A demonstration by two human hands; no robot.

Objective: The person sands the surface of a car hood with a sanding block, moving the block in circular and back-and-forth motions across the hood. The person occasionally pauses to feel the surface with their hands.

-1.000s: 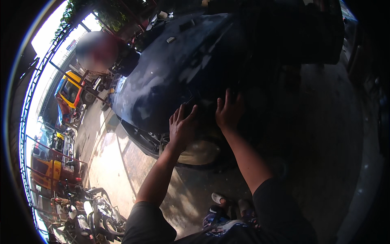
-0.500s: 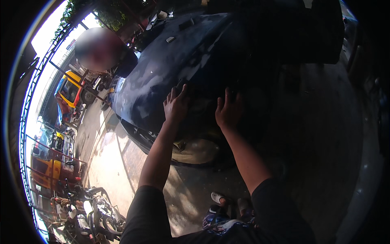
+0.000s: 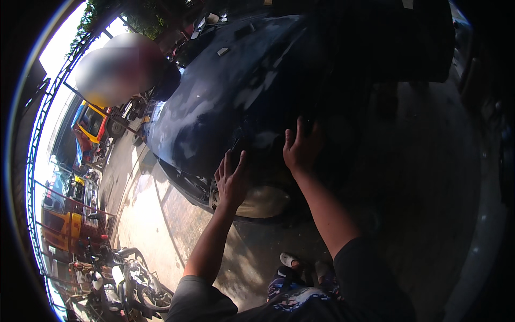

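Note:
A dark blue car hood (image 3: 214,102) with pale, cloudy patches slopes down in front of me. My left hand (image 3: 232,181) is at its front edge, just above the headlight (image 3: 263,202), fingers spread and stretched forward. A thin dark shape shows at its fingertips, too dim to name. Farther right, my right hand (image 3: 303,150) rests on the shaded part of the car's front, thumb and forefinger apart. Its other fingers fade into shadow. Nothing shows in its grip.
A small pale block (image 3: 222,52) lies farther up the hood. Beyond the car's left side stands a person (image 3: 167,80), partly blurred. Motorcycles (image 3: 139,282) are parked at lower left, with yellow-and-red vehicles (image 3: 91,122) behind. My shoes (image 3: 288,260) are on the concrete floor.
My left hand has drawn back toward me, from the hood's surface down to the edge above the headlight. My right hand has hardly moved. The person at left has shifted slightly left.

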